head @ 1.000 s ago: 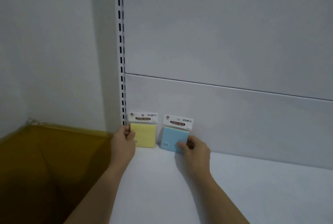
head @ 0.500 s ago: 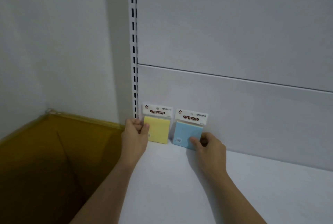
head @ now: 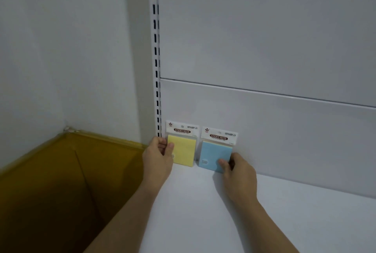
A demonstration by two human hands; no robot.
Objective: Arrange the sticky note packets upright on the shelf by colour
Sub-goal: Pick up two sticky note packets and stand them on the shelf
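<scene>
Left grip (head: 158, 154) pinched yellow packet (head: 183, 152); right grip (head: 237, 168) pinched blue packet (head: 213, 156) at its 3 o'clock; both upright on shelf (head: 203, 212).

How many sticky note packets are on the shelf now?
2. The yellow packet stands by the slotted upright, held by the left hand. The blue packet stands just right of it, held by the right hand.

Count: 2 sticky note packets on the shelf (head: 244, 222), 1 yellow packet (head: 183, 151) and 1 blue packet (head: 213, 155). 2 hands in view: left hand (head: 157, 156), right hand (head: 239, 173). 1 slotted upright rail (head: 156, 53). 1 brown cardboard box (head: 61, 181).
</scene>
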